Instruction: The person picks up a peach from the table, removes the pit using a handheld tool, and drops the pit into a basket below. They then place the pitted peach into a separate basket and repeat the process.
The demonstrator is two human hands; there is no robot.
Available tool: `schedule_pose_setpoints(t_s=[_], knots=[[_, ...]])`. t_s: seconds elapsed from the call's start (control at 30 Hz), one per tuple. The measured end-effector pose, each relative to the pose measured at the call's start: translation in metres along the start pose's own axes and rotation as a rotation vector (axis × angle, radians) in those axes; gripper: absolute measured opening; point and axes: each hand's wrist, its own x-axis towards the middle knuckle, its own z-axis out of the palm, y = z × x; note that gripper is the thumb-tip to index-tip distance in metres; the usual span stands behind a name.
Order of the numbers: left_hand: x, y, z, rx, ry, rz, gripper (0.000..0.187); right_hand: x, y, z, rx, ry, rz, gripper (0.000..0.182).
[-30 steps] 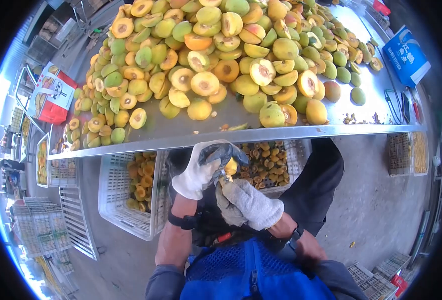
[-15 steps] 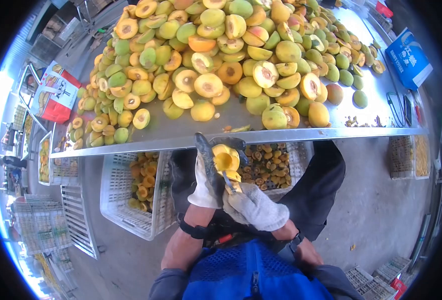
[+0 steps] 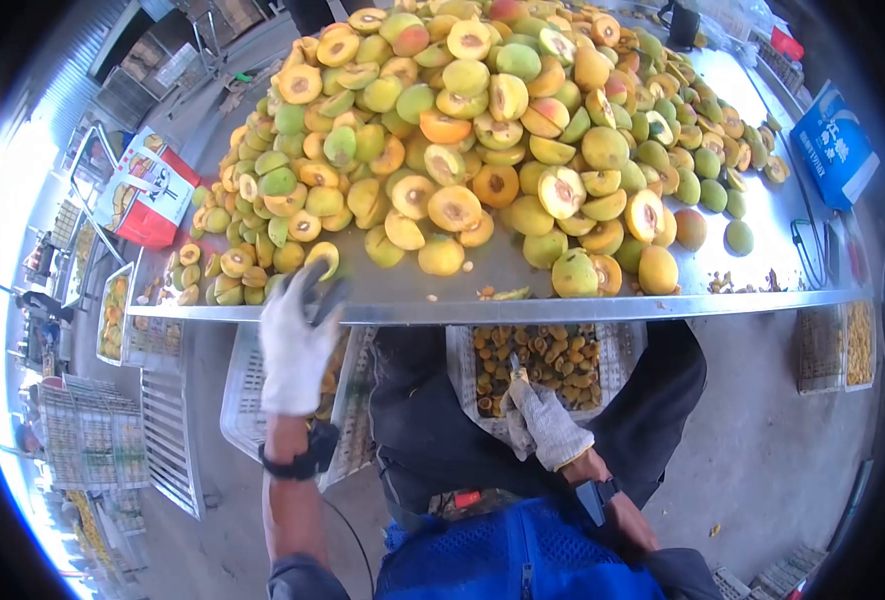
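Observation:
My left hand [image 3: 300, 345], in a white glove with dark fingers, reaches to the table's front edge, its fingers apart and nothing seen in them. The fingertips are right at a halved peach [image 3: 325, 258] with a yellow cut face. In my grey-gloved right hand [image 3: 542, 420], low over my lap, is a small knife [image 3: 515, 364], its blade pointing up and away from me. Behind it stands a white crate [image 3: 459, 372] of pitted, brownish fruit pieces. On the metal table [image 3: 362, 290] lies a large heap of halved peaches [image 3: 452, 160], green to yellow, many showing their cut faces.
Another white crate [image 3: 242, 400] stands under the table at left, partly behind my left hand. A red and white bag [image 3: 152, 195] hangs at the table's left end, and a blue bag [image 3: 834, 145] is at the right end. More crates [image 3: 832, 345] stand on the floor.
My hands were together, the left holding a yellow peach half and the right working the knife at it. The left has moved up and left without it; the right has drawn away rightward.

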Motion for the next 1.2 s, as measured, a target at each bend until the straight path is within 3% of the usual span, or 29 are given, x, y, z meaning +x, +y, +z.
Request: schedule_pose_setpoints(t_s=[0.07, 0.13, 0.23, 0.27, 0.37, 0.4, 0.47, 0.5, 0.53, 0.57, 0.6, 0.67, 0.8, 0.93, 1.0, 1.1, 1.2], knots=[[0.033, 0.016, 0.029, 0.156, -0.002, 0.149, 0.061, -0.002, -0.001, 0.002, -0.02, -0.006, -0.025, 0.035], [0.06, 0.029, 0.059, 0.283, -0.157, 0.14, 0.071, -0.002, 0.006, 0.001, -0.054, 0.038, -0.056, 0.035], [0.076, 0.028, 0.092, 0.267, -0.146, 0.092, 0.073, -0.005, 0.008, -0.004, -0.071, 0.067, -0.032, 0.034], [0.074, 0.025, 0.092, 0.086, -0.156, 0.091, 0.073, -0.006, 0.009, -0.004, -0.068, 0.084, -0.011, 0.033], [0.049, 0.007, 0.083, -0.502, -0.116, 0.143, 0.077, -0.004, 0.011, -0.006, -0.207, 0.057, -0.256, 0.032], [0.037, 0.016, 0.069, -0.514, -0.114, 0.178, 0.081, -0.007, 0.002, 0.001, -0.173, 0.052, -0.224, 0.028], [0.0, 0.04, 0.051, -0.914, -0.231, 0.029, 0.085, -0.018, -0.031, 0.021, -0.116, 0.043, -0.188, 0.022], [-0.011, 0.037, 0.053, -0.897, -0.259, 0.091, 0.084, -0.019, -0.039, 0.022, -0.402, -0.052, -0.37, 0.016], [-0.02, 0.041, 0.054, -0.884, -0.291, 0.153, 0.083, -0.018, -0.046, 0.027, -0.428, -0.026, -0.474, 0.016], [-0.037, 0.055, 0.055, -1.073, -0.297, -0.004, 0.08, -0.016, -0.051, 0.037, -0.456, 0.004, -0.574, 0.017], [-0.045, 0.06, 0.061, -0.998, -0.272, 0.045, 0.077, -0.018, -0.056, 0.043, -0.478, 0.022, -0.572, 0.019], [-0.06, 0.068, 0.069, -1.267, -0.334, -0.079, 0.07, -0.023, -0.067, 0.056, -0.523, 0.057, -0.568, 0.026], [-0.077, 0.051, 0.104, -1.382, -0.284, -0.103, 0.05, -0.019, -0.055, 0.058, -0.657, 0.117, -0.578, 0.032], [-0.079, 0.06, 0.106, -1.318, -0.162, -0.245, 0.054, -0.025, -0.049, 0.062, -0.68, 0.148, -0.64, 0.026], [-0.082, 0.052, 0.11, -1.201, -0.164, -0.212, 0.054, -0.028, -0.051, 0.063, -0.7, 0.148, -0.598, 0.027], [-0.088, 0.043, 0.116, -1.435, -0.212, -0.331, 0.049, -0.029, -0.055, 0.064, -0.719, 0.135, -0.533, 0.029], [-0.098, 0.043, 0.127, -1.552, -0.108, -0.326, 0.044, -0.03, -0.054, 0.067, -0.743, 0.148, -0.555, 0.029]])
